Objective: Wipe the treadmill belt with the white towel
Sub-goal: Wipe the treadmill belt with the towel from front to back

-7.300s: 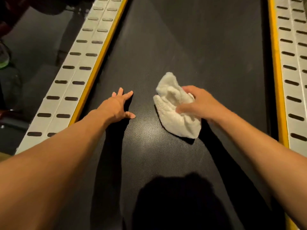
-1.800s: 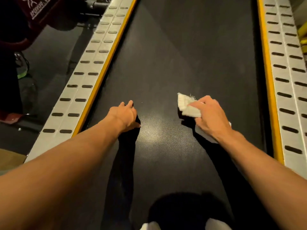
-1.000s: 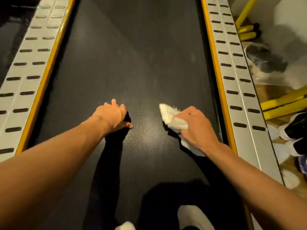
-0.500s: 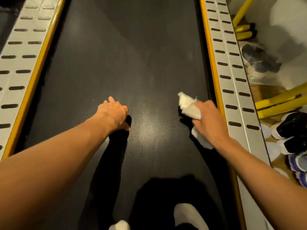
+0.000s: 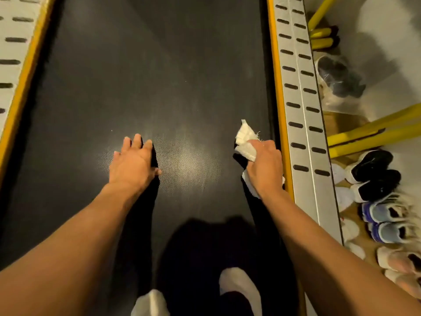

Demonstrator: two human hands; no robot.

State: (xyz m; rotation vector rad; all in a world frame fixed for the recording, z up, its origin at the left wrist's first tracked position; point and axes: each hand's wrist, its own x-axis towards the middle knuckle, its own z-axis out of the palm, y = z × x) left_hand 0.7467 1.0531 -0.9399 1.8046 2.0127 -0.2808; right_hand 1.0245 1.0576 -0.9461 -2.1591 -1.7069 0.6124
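Right hand (image 5: 264,169) is clenched around the white towel (image 5: 245,142), fingers curled tight over it – a folded wad sticks out ahead of the knuckles and a strip of cloth shows under the heel of the hand. Towel is pressed onto the treadmill belt (image 5: 159,76) at its far right edge, just beside the yellow strip (image 5: 275,87) and the slotted right side rail (image 5: 300,110). Half a second ago the hand sat slightly further in from that strip; a second ago it was clearly nearer the belt's middle, so the wipe has run outward to the right.

Left hand (image 5: 133,164) lies flat on the belt, palm down, fingers spread loosely and holding nothing. It sits left of centre, well apart from the towel, and has barely shifted across the last few frames – same braced pose.

Bright sheen on the belt texture between the two hands. Both socked feet (image 5: 240,290) show at the bottom edge, more of them visible than half a second ago. Left side rail (image 5: 13,42) is cropped at the top left corner.

Off the treadmill on the right: yellow bars (image 5: 373,133), a row of shoes (image 5: 376,179) on the floor, and a clear bag (image 5: 339,83) with something dark inside
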